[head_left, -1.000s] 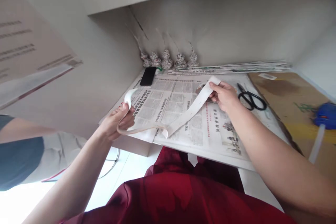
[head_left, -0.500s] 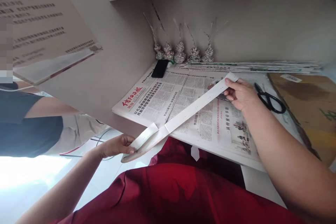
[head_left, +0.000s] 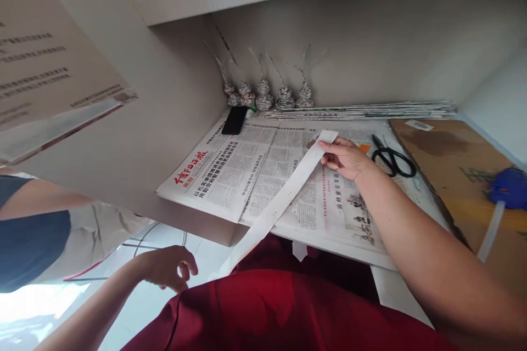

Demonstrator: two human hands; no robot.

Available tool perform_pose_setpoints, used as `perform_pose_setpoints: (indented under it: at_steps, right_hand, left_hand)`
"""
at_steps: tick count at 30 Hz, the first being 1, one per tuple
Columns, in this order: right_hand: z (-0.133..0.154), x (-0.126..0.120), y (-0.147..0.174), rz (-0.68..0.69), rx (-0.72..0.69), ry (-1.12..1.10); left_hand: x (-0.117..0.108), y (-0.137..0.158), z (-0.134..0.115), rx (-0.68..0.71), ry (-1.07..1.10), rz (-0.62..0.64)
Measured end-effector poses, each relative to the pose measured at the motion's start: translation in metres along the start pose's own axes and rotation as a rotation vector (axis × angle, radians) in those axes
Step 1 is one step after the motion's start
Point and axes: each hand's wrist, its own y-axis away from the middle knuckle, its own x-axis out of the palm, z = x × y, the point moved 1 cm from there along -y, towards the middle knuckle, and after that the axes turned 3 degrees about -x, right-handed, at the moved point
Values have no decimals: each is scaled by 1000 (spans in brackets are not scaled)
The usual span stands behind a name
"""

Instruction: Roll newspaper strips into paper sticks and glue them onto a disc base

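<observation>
Currently the right hand [head_left: 346,158] pinches a white strip [head_left: 284,197] close to its upper end, thumb on top and fingers curled beneath. From that grip the strip slants down toward the person's left, over the newspaper [head_left: 218,189] and past the table edge to the red garment [head_left: 267,296], where its lower end pales and is hard to make out. The left hand [head_left: 171,269] is below and to the left of the grip, fingers loosely curved, apart from the strip, with nothing visible in it.

Handling it well, I judge, means a light, flat pinch, since a thin band like this probably creases easily. The long free part would lie truer with support from the left hand, kept from twisting or catching on the edge. Scissors [head_left: 385,151] lie just right of the grip, so the wrist needs care there. Beyond the grip are a bundle of thin rods [head_left: 358,111] and, farther left, a dark phone [head_left: 234,120], both well apart from the strip.
</observation>
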Motion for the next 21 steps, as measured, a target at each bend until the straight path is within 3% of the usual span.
perform_pose_setpoints:
  at_steps: [2, 4, 7, 12, 15, 18, 21]
  right_hand:
    - [-1, -2, 1, 63, 16, -2]
    - [0, -4, 4, 198, 36, 7]
    - [2, -5, 12, 471, 104, 52]
    - [2, 4, 22, 798, 133, 154]
    - [-5, 12, 22, 904, 139, 205]
    - [-14, 15, 19, 929, 204, 218]
    - [-20, 11, 15, 894, 232, 185]
  left_hand:
    - [-11, 5, -38, 90, 123, 131]
    - [-27, 8, -83, 277, 246, 96]
    - [-49, 0, -146, 520, 218, 10]
    - [-71, -49, -240, 839, 12, -314]
    - [-76, -90, -296, 1006, -30, -500]
    - [-74, -130, -346, 1168, -232, -663]
    - [-65, -169, -380, 1141, -376, -714]
